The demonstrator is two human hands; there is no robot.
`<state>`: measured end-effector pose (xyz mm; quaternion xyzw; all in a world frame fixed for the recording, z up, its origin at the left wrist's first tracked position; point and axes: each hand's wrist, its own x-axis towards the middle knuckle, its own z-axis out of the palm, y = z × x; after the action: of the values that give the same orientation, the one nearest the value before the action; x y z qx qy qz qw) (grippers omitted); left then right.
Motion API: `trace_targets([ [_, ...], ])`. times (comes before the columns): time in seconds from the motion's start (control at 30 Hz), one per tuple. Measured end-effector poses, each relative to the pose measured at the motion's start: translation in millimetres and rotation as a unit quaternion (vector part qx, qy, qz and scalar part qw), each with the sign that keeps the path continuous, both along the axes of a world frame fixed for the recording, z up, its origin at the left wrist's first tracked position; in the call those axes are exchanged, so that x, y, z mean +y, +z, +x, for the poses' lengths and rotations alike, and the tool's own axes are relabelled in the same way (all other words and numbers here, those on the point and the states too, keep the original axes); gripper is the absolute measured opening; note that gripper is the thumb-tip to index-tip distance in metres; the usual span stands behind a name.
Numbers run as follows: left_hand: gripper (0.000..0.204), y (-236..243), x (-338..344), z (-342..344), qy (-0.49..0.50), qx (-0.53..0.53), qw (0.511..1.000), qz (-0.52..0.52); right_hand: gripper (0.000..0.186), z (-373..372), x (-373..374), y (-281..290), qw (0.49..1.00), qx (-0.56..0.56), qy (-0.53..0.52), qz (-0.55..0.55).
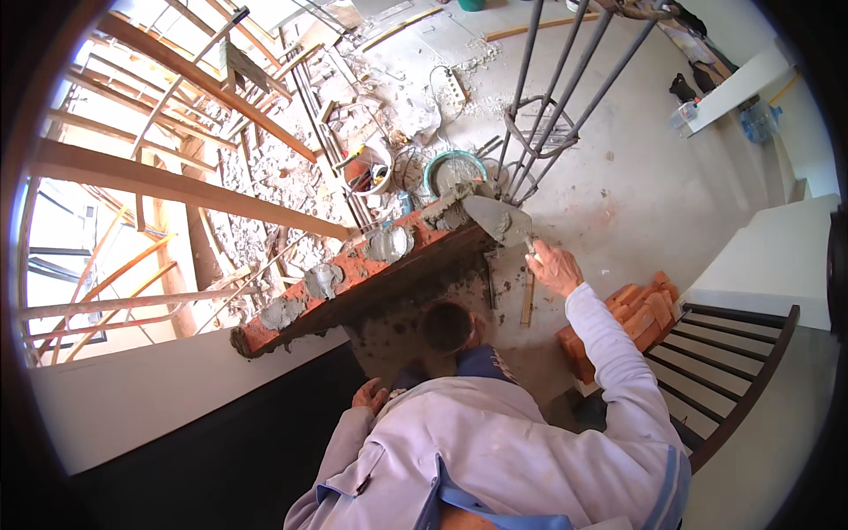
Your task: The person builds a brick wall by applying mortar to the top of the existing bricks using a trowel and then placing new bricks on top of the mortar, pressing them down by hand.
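A low run of red brick wall [353, 266] slants across the space in front of the person, its top dotted with grey dollops of mortar [389, 244]. To the left, long brown timber beams [190, 191] cross at several angles above a floor strewn with rubble. Just beyond the wall's far end, a cluster of upright grey steel bars [523, 72], tied with rough hoops, stands close in the trowel's surroundings. A heap of orange-red bricks [652, 314] lies to the right, next to a dark slatted railing [761, 393]. Farther off, a white power strip [455, 86] lies on the pale floor.

The right arm reaches forward in a pale sleeve, and the right hand [555, 268] closes around the handle of a grey, mortar-smeared trowel [502, 221]. The blade is at the wall's far end, overlapping it from here; I can't tell whether they touch. The left hand [369, 396] hangs low beside the person's leg, fingers loosely bent; I can't tell whether it grips anything.

Behind the wall, a round green-rimmed tub [427, 174] holds wet grey mortar, and beside it a white bucket [381, 154] contains several tools. Nearer the person's knees sits a brownish round-mouthed vessel [448, 327], too dark inside to read.
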<state>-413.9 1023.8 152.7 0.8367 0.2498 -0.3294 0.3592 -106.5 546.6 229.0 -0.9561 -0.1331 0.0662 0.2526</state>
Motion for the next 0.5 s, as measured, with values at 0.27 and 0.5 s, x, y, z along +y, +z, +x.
trace_targets([
  [0.27, 0.060, -49.6, 15.4, -28.4, 0.032, 0.019, 0.999, -0.024, 0.026, -21.9, 36.8, 65.6, 0.998, 0.030, 0.025, 0.054],
  [0.5, 0.057, -25.6, 16.2, 40.1, -0.043, 0.002, 0.998, -0.048, 0.030, -0.5, 24.1, 58.6, 0.994, 0.063, -0.065, -0.062],
])
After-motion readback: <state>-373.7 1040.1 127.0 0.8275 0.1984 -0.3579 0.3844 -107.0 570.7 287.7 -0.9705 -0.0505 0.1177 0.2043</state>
